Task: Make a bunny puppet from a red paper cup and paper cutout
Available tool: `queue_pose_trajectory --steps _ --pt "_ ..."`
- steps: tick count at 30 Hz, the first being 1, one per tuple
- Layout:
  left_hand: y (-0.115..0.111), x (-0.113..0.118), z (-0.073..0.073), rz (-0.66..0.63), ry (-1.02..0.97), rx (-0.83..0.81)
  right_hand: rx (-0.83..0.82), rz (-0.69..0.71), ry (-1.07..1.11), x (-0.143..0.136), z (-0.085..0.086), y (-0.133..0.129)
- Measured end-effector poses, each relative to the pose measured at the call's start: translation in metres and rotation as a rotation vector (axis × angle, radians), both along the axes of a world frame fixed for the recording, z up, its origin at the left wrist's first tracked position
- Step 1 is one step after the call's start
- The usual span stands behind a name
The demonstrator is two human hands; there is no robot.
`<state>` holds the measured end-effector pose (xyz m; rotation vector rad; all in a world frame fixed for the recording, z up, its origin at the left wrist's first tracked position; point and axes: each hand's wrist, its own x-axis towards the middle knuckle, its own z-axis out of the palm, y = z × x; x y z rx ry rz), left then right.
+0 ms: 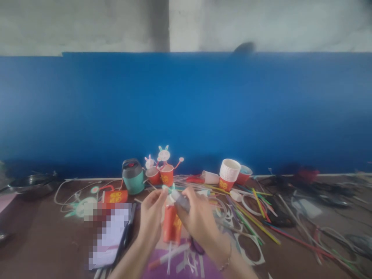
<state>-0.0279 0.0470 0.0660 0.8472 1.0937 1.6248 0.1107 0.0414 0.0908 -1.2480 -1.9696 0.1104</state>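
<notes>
Blue paneling (186, 112) stands behind the dark brown tabletop (69, 248), with a pale grey wall above it. Near the middle of the table, the left hand (152, 213) pinches a small white-and-green piece (170, 190) between thumb and fingertips. The right hand (200, 217) curls its fingers around a grey cylindrical object (180, 201), its tip close to that piece. Just below and between the hands lies a red paper cup with yellow markings (172, 224), over a purple sheet (162, 257). Farther back, a rabbit-faced paper figure (164, 155) rises from an upright red cup (166, 176), beside a teal container with a dark lid (133, 177). Right of these stands a stack of white-and-red paper cups (229, 170), near scattered colored sticks (255, 221).
</notes>
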Motion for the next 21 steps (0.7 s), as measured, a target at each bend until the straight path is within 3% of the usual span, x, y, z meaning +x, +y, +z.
queue_pose_trajectory --steps 10,13,16,21 --pt "-0.006 0.001 0.004 0.091 0.430 0.134 -0.041 -0.090 -0.178 -0.002 -0.004 0.001" --pt "-0.004 -0.009 0.009 0.179 0.347 0.143 -0.082 -0.166 -0.239 0.002 -0.006 0.005" --pt "0.001 -0.018 0.012 0.156 0.178 0.126 -0.140 -0.188 -0.182 0.007 -0.002 0.008" --pt "0.004 -0.016 0.011 0.029 0.047 0.060 -0.275 0.027 0.057 0.009 0.011 0.002"
